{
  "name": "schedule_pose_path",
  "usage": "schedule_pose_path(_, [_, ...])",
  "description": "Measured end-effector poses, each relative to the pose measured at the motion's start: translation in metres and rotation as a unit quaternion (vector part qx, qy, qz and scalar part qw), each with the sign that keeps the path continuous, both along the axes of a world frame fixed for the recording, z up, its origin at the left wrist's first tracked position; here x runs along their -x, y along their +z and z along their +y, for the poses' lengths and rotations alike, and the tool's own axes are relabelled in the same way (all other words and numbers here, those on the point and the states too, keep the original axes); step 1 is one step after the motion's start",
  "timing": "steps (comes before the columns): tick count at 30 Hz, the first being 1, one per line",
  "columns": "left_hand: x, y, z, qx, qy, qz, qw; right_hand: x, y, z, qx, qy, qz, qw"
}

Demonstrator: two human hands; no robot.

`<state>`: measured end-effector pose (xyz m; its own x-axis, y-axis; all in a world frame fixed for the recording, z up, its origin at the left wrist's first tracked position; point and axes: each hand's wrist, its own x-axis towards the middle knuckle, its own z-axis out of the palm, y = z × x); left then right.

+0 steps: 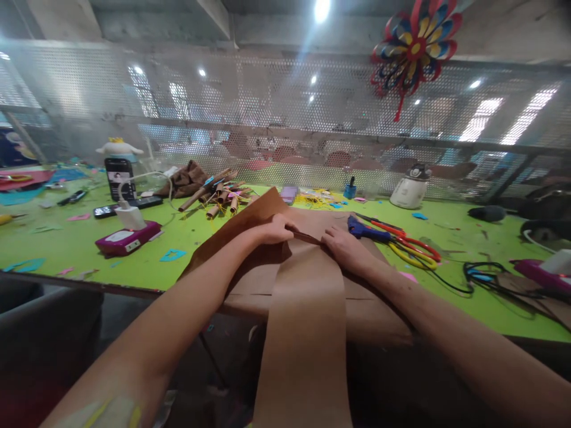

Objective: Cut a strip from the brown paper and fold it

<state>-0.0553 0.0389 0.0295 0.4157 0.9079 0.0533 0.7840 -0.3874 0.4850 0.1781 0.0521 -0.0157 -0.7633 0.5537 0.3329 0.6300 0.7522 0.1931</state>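
Note:
A long strip of brown kraft paper [307, 321] runs from the green table [191, 235] toward me and hangs over its near edge. It lies on larger brown sheets [250, 223]. My left hand [275, 229] pinches the strip's far end at a thin rolled or folded edge. My right hand [339, 245] presses on the same edge from the right, fingers curled over the paper. Both forearms reach in from below.
Right of my hands lie a blue glue gun [366, 230], red and yellow scissors [413, 246] and black cables [484, 276]. At the back are rolled paper tubes [219, 197], phones [118, 177], a charger on a magenta box [128, 238] and a white kettle [410, 189]. A paper pinwheel [414, 47] hangs on the mesh.

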Motion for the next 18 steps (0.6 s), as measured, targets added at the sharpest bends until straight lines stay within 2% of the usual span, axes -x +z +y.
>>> schedule_pose_path(5, [0.007,0.012,-0.004,0.065,0.005,-0.171,0.983,-0.001,0.007,-0.006,-0.065,0.004,0.052,0.997])
schedule_pose_path(7, [0.006,0.013,-0.005,0.083,0.036,-0.206,0.974,0.001,0.011,-0.01,-0.085,0.011,0.07,0.994])
schedule_pose_path(10, [0.001,0.015,-0.005,0.054,0.075,-0.143,0.985,0.004,0.016,-0.014,-0.109,0.026,0.086,0.99])
schedule_pose_path(13, [0.0,0.019,-0.007,0.066,0.025,-0.06,0.996,0.006,0.019,-0.015,-0.12,0.034,0.081,0.989])
schedule_pose_path(16, [0.004,0.022,-0.01,0.116,-0.03,-0.052,0.991,0.008,0.021,-0.017,-0.118,0.039,0.068,0.99])
schedule_pose_path(18, [0.004,0.022,-0.011,0.105,-0.036,-0.05,0.993,0.009,0.022,-0.019,-0.112,0.039,0.068,0.991])
